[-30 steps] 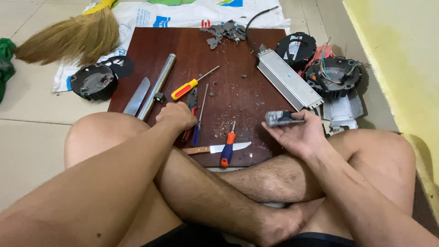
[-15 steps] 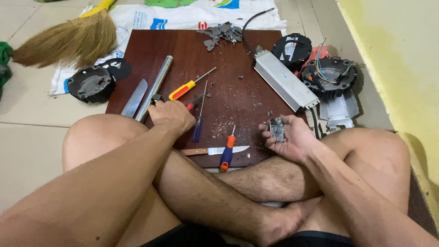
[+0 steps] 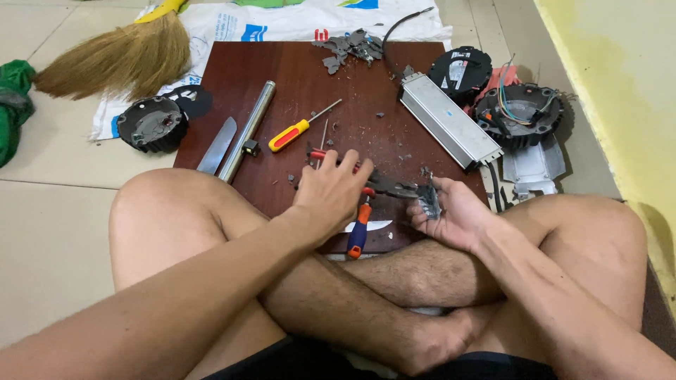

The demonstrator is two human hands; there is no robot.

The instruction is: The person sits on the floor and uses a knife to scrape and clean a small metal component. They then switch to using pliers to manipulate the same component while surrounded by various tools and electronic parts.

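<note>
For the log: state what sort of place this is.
Probably a home floor used as a makeshift repair spot: a wooden board on floor tiles, a straw broom beside it, and the left hand gripping pliers.

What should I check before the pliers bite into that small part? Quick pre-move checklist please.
1. Left hand has the red-handled pliers in grip: ok.
2. Plier tips reach the small grey part: ok, tips appear to meet it.
3. Right hand supports the part: ok, it lies in the open palm, fingers curled around it.
4. Jaws actually closed on the part: cannot tell, too small to see.
5. Fingers out of the bite line: not ok, palm sits directly behind the part.
6. Knife under the left wrist on the wooden board: not ok, blade close to the forearm.
</note>
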